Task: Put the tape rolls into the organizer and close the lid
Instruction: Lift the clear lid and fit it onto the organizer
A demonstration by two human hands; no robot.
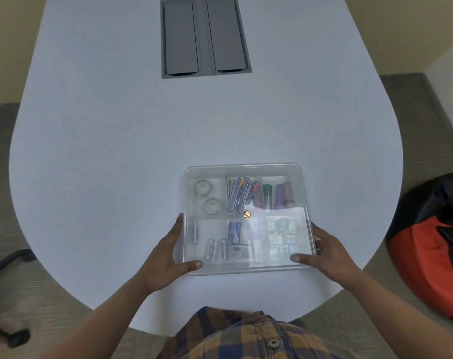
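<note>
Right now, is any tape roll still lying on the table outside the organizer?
No, both tape rolls sit in the organizer's far-left compartment, under the lid.

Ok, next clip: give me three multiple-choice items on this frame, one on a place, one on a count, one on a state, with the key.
1. Where in the organizer do the tape rolls lie?
A. far left compartment
B. near right compartment
C. outside it, on the table

2. How many tape rolls show?
A. one
B. two
C. four

3. How is the lid?
A. leaning against the box
B. lying on the table
C. on top of the box, a hand at each side

Key:
1 A, the rolls sit in the far left compartment, beside the pens.
2 B, two clear rolls lie one behind the other.
3 C, the clear lid covers the whole box, with the left hand and right hand in a grip on its near corners.
</note>
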